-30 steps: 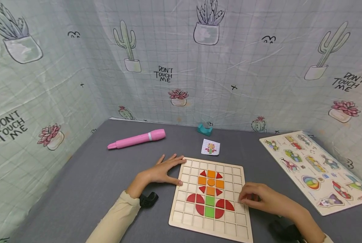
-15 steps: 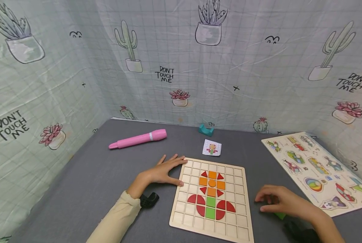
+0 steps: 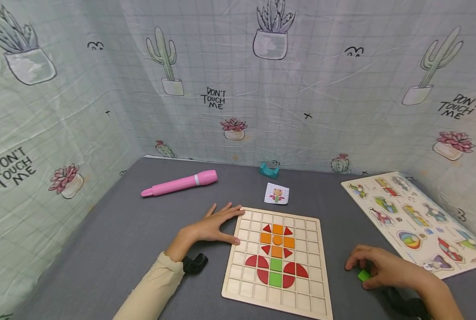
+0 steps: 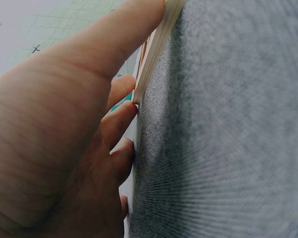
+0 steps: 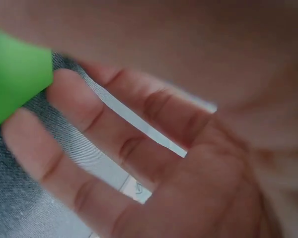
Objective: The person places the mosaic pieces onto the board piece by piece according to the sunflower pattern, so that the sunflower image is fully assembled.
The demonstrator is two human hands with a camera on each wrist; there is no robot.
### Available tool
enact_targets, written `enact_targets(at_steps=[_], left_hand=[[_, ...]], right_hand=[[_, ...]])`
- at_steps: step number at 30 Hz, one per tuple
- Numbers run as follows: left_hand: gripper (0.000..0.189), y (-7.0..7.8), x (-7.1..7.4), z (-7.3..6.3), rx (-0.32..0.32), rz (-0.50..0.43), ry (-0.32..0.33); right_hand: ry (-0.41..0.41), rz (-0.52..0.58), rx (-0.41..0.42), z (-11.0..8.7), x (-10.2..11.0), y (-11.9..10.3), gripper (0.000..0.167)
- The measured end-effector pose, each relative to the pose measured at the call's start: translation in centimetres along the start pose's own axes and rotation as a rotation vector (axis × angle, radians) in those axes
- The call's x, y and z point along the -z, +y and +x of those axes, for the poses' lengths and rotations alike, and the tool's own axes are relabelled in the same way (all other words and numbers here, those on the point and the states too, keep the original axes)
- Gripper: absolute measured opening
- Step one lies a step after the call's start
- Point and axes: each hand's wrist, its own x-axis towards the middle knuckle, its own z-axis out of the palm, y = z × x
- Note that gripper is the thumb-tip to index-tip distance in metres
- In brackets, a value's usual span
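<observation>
A wooden grid board (image 3: 239,284) lies on the dark table with flat coloured pieces set in its squares. They include orange squares and an orange circle (image 3: 277,240), red triangles, red quarter-round pieces (image 3: 288,281) and green squares (image 3: 275,265). My left hand (image 3: 214,226) is spread at the board's left edge, its thumb and fingertips touching the rim. To the right of the board, my right hand (image 3: 386,266) pinches a loose green block (image 3: 364,275) between thumb and fingertips. In the right wrist view the fingertips meet the green block's (image 5: 20,74) edge.
A small pattern card (image 3: 276,194) lies behind the board, with a teal holder (image 3: 269,170) beyond it. A pink marker-shaped object (image 3: 180,183) lies at the back left. On the right is a picture puzzle board (image 3: 414,226). Cactus-print cloth (image 3: 238,89) hangs behind the table.
My right hand has moved right, from the board's right edge to the green block, and its fingers have closed around it. My left hand has stayed in place.
</observation>
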Motion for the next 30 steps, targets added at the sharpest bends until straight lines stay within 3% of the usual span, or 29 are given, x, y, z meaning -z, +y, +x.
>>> enact_targets(at_steps=[14, 30], left_hand=[[0.085, -0.37, -0.1, 0.1, -0.004, 0.025, 0.004], [0.085, -0.37, -0.08, 0.01, 0.0, 0.028, 0.0]], right_hand=[[0.073, -0.097, 0.031, 0.82, -0.29, -0.24, 0.024], [0.133, -0.152, -0.084, 0.86, -0.48, -0.55, 0.021]])
